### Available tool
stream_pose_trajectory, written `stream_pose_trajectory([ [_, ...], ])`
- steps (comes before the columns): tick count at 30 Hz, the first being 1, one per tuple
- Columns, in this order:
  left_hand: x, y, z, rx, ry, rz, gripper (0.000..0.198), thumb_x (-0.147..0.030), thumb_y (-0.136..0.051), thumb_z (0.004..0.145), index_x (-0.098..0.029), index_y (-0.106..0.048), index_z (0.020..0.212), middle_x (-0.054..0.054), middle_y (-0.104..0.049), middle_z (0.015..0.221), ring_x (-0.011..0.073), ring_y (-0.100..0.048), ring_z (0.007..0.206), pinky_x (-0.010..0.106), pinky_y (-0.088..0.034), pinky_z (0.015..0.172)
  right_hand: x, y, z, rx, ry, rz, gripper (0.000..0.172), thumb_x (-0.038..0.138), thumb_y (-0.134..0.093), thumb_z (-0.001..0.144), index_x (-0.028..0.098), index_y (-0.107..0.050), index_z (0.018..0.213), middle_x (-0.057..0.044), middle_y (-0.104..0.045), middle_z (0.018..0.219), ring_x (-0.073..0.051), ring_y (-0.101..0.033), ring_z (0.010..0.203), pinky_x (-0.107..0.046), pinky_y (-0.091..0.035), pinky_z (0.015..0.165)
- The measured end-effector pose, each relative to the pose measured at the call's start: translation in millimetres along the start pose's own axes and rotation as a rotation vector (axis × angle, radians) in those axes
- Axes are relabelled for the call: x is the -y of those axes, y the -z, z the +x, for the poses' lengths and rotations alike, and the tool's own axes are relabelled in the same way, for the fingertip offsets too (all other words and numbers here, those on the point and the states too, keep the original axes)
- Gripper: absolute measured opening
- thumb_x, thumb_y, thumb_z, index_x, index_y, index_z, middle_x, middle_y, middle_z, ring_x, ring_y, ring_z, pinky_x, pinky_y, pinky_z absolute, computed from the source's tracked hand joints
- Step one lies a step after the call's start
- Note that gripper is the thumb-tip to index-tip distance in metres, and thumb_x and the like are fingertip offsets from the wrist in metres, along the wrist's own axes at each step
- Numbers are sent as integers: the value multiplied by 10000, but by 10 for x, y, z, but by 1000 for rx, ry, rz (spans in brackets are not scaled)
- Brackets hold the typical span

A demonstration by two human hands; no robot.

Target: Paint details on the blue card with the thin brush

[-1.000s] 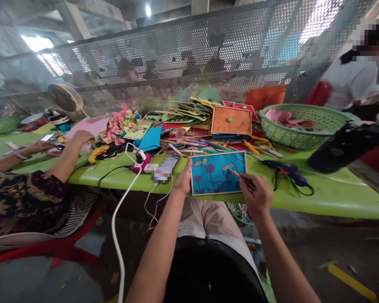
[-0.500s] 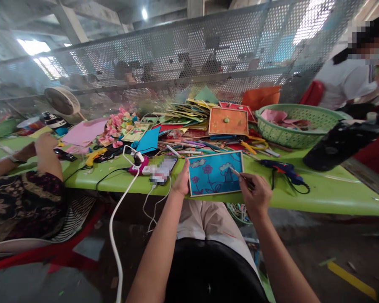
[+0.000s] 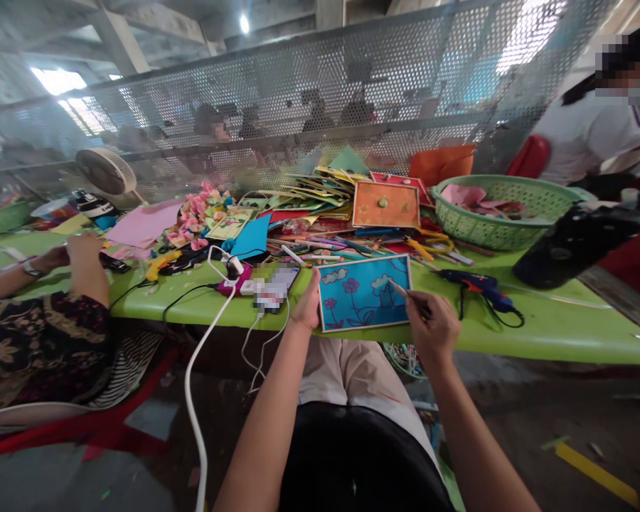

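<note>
A blue framed picture [image 3: 365, 295] with purple flowers and pale clouds is tilted up at the table's front edge. My left hand [image 3: 309, 302] grips its left side, thumb along the frame. In my right hand [image 3: 434, 323] a light-coloured pen or crayon [image 3: 398, 287] is pinched; its tip is on or just over the drawing near the right cloud. Which kind of pen it is, I cannot tell. Left of the picture lies a phone [image 3: 277, 288] with a cable plugged in. On the right, a dark blue glue gun [image 3: 477, 284] lies close to my right hand.
Pens, paper and finished cards [image 3: 320, 192] are heaped behind the picture. A green basket [image 3: 512, 238] and a black bottle [image 3: 570, 245] stand at right. A white cable [image 3: 189, 387] hangs from a pink power strip [image 3: 235, 281]. A co-worker's hands [image 3: 80, 249] are at left.
My right hand and the pen have shifted very slightly over the picture. My left hand keeps its hold. The co-worker's hands at left have moved a little.
</note>
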State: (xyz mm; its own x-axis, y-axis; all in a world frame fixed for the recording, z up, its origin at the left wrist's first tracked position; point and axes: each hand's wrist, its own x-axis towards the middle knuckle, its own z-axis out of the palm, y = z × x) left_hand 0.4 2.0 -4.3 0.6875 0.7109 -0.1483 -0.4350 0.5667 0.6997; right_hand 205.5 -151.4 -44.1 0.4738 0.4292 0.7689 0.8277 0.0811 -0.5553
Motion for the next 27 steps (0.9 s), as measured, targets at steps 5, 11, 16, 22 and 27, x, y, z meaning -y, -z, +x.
stream_pose_trajectory([
  [5,0,-3,-9,24,-18,11,705,-681,-616,1072,-239,-632,1621,117,-831,1339,390,-731,1378,584,-586,1195,-10,-2,-8,71,41,22,143,352,-694,1015,256,-793,977,-38,-801,843,-231,-704,777,-370,-511,748],
  [11,-11,-12,-13,11,-2,38,714,-692,-588,1079,-243,-611,1635,129,-833,1333,380,-741,1366,591,-589,1184,-23,-6,-25,-16,-1,-16,146,347,-694,1004,247,-783,946,-43,-795,832,-235,-693,772,-375,-506,752],
  [16,0,-4,-3,11,13,12,750,-734,-592,1061,-224,-640,1609,141,-827,1346,386,-733,1377,578,-574,1205,-26,-12,-34,-19,-6,-9,141,341,-697,997,243,-783,943,-41,-793,824,-232,-690,764,-373,-497,750],
  [22,-1,-8,-6,55,8,1,757,-747,-632,1036,-245,-646,1603,127,-824,1359,388,-731,1380,587,-581,1193,-23,-8,-41,-49,-35,-3,138,349,-714,983,238,-780,936,-42,-784,817,-232,-679,758,-375,-492,746],
  [27,-4,-8,-4,83,3,10,768,-760,-652,1019,-257,-651,1599,135,-831,1337,397,-735,1372,605,-588,1181,-1,10,-36,-20,-95,-3,165,389,-701,974,247,-772,930,-51,-779,820,-247,-675,772,-392,-496,752],
])
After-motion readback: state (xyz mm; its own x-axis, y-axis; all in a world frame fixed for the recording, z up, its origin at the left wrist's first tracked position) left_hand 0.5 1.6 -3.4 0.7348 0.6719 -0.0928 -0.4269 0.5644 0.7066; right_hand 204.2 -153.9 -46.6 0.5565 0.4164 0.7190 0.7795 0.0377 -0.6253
